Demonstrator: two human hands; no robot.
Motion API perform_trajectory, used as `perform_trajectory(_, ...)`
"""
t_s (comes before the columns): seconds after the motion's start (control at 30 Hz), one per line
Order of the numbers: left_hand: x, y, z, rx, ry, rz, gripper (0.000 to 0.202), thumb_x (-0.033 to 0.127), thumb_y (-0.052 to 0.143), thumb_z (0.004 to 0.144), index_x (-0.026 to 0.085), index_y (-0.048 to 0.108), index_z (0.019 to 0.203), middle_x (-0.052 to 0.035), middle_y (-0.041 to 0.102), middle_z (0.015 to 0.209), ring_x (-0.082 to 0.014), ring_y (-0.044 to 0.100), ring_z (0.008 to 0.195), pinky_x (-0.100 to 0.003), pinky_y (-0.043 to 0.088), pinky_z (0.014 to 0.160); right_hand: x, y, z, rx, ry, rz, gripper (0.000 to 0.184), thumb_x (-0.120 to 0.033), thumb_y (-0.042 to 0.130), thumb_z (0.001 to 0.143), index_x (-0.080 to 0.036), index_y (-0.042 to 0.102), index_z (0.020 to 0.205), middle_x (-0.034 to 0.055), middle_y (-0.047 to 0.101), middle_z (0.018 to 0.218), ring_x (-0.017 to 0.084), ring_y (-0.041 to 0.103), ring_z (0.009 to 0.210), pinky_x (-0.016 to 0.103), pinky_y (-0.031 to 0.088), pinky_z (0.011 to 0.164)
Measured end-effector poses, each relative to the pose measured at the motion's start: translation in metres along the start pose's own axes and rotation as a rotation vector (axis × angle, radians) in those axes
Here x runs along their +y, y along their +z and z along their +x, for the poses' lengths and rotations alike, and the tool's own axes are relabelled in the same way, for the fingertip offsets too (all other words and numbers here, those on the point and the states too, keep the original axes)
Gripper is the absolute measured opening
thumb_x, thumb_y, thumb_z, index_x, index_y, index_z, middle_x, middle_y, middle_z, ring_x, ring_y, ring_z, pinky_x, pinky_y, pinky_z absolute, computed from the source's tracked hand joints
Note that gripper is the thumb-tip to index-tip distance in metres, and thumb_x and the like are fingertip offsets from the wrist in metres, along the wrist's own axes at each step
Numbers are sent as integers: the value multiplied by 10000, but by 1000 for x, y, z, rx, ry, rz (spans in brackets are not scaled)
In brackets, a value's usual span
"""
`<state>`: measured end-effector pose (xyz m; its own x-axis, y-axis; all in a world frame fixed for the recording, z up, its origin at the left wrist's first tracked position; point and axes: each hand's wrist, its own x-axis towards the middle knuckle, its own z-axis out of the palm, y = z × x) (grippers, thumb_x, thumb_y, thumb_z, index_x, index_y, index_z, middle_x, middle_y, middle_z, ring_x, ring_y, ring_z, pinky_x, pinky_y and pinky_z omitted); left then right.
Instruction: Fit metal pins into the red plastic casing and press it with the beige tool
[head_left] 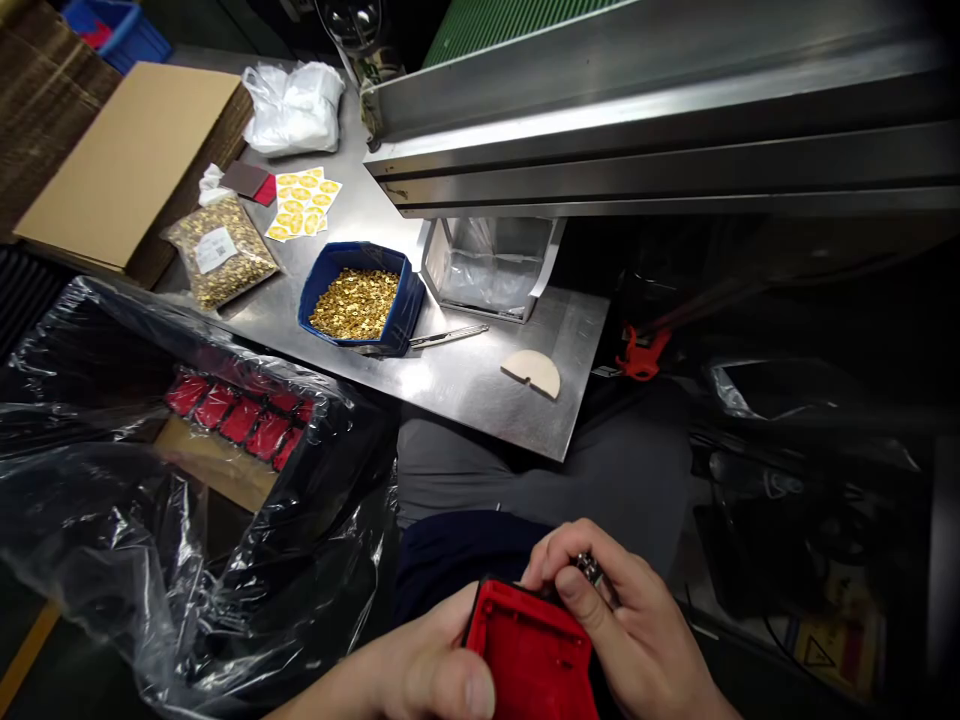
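Low in the head view, my left hand [427,670] grips the left edge of a red plastic housing [532,655], thumb on its near corner. My right hand [622,620] is closed at the housing's far right corner, fingers pinched round a small dark metal part [592,570]. The housing's hollow inside faces up. Both hands sit over my lap, below the steel table's front edge.
On the steel table [465,385] stand a blue bin of small brass parts [360,300], a bag of brass parts [221,250], yellow sticker sheets [302,203], a blade tool [446,337], a pale half-disc [532,372]. A plastic-lined box with several red housings [240,415] sits at left.
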<state>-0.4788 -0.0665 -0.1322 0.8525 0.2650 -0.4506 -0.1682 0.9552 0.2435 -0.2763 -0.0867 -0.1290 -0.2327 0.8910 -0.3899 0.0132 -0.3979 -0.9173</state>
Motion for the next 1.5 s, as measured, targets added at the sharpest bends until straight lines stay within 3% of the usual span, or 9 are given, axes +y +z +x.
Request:
perform_trajectory(0.17,0,1,1,-31,-6,-14,898,658,869,599,84,621,1244,-157,638,1109,-258,603,1001,-346,456,920,2,4,-3,108,-25,-57,223,-370,459,1043,-244,576,901,-14,554,815,120,548,682,225,423,604)
perform_trajectory(0.3,1,2,2,-29,18,-5,848,636,864,632,99,630,1246,-129,634,1127,-202,621,940,-276,451,871,3,6,-3,64,-36,-16,204,-359,453,1049,-266,615,967,-6,625,885,131,621,777,218,454,644)
perform_trajectory(0.5,5,4,4,-49,6,-5,887,658,855,625,83,622,1259,-154,657,1108,-260,637,1009,-312,456,897,5,5,-5,167,-118,-155,157,-305,479,1035,-269,601,943,-34,593,829,100,598,714,195,436,620)
perform_trajectory(0.7,3,3,4,-28,14,10,879,653,857,628,100,622,1270,-122,645,1109,-187,616,918,-259,450,849,8,6,-7,120,-112,-66,160,-302,471,1043,-283,627,1012,-20,660,904,117,657,811,197,492,696)
perform_trajectory(0.9,4,5,5,-35,13,-5,889,676,837,632,88,619,1262,-151,656,1091,-250,637,971,-305,455,867,8,6,-8,209,-131,-152,162,-309,482,1034,-265,612,948,-30,601,833,100,603,721,200,460,672)
perform_trajectory(1.1,2,3,3,-11,6,-5,856,644,857,631,111,637,1264,-113,635,1092,-181,603,899,-255,442,835,12,6,-9,143,-129,-74,153,-305,481,1039,-279,625,994,-20,661,876,117,660,794,203,501,714)
perform_trajectory(1.33,-2,-1,0,11,8,-12,978,649,861,609,142,553,1386,-157,630,1214,-268,616,1043,-337,460,917,9,-1,-13,347,-120,-126,167,-339,521,1023,-265,644,938,-20,628,772,111,625,661,185,502,617)
perform_trajectory(1.5,-5,-4,-2,10,19,-28,896,604,874,631,146,586,1345,-119,658,1105,-215,635,929,-289,474,846,4,-2,-9,161,-125,-81,174,-339,504,1030,-288,670,1038,-3,724,913,143,712,826,211,565,742)
